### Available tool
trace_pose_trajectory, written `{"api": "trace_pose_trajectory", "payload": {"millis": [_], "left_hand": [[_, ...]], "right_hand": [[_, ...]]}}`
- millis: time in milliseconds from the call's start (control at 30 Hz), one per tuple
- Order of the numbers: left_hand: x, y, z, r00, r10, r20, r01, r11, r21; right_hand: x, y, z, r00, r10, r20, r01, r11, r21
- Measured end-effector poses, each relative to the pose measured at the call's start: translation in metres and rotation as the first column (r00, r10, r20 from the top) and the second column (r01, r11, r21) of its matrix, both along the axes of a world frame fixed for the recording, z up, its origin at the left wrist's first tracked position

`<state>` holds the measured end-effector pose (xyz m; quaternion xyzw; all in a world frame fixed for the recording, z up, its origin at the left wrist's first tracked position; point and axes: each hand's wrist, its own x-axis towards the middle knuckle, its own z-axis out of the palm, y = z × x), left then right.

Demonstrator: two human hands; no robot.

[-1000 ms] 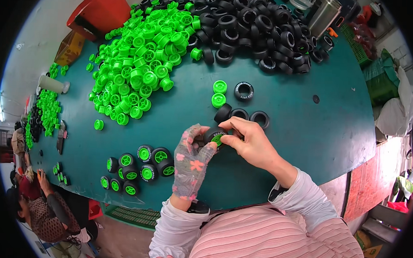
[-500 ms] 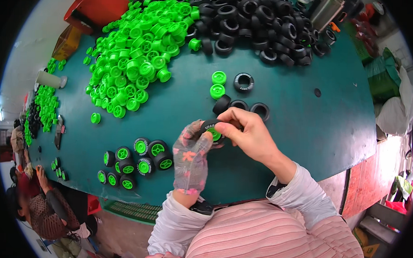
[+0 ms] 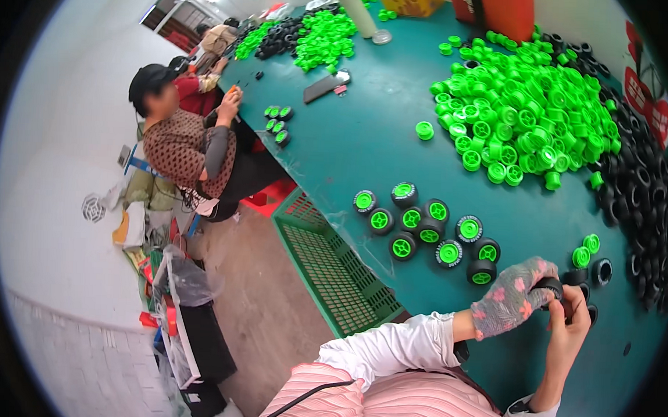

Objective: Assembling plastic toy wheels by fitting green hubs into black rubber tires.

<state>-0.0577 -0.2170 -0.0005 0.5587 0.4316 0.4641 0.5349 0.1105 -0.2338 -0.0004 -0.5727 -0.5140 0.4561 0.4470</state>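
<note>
My left hand, in a grey fingerless glove with pink flowers, is closed around a small toy wheel. Its black tyre faces up here, and the green hub is hidden. My right hand is bare and pinches the wheel's near side with thumb and fingers. Just beyond my hands lie two green hubs and a few loose black tyres, some partly covered by my fingers. To the left of my gloved hand, several assembled wheels with green hubs stand grouped on the green table.
A big heap of green hubs fills the far right, with black tyres piled beside it. A green plastic crate stands below the table's edge. Further left sits a co-worker. A dark phone-like slab lies on the table.
My view has swung left, bringing the co-worker, crate and floor into fuller sight. Both hands still hold the wheel, which has turned so that its green hub no longer shows.
</note>
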Motion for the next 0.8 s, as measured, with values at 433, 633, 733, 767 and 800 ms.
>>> {"api": "trace_pose_trajectory", "payload": {"millis": [433,633,733,767,800], "left_hand": [[0.019,0.0,-0.009,0.989,0.14,0.053,-0.144,0.986,0.088],[0.011,0.009,-0.008,0.981,0.149,-0.123,-0.122,0.971,0.206],[0.0,-0.004,-0.002,0.989,0.122,0.079,-0.102,0.97,-0.219],[0.001,-0.006,0.0,0.958,0.141,0.248,-0.057,0.947,-0.316],[0.006,-0.005,-0.004,0.92,0.171,0.354,-0.03,0.928,-0.372]], "right_hand": [[0.007,0.005,0.002,0.999,-0.014,0.037,0.014,1.0,0.005],[-0.003,0.01,0.015,0.996,0.009,0.089,-0.012,0.999,0.043],[-0.006,0.012,0.009,0.995,0.095,-0.015,-0.095,0.995,0.024],[-0.005,0.012,0.011,0.995,0.081,-0.06,-0.084,0.994,-0.064],[0.003,0.015,0.007,0.99,0.087,-0.107,-0.097,0.992,-0.087]]}}
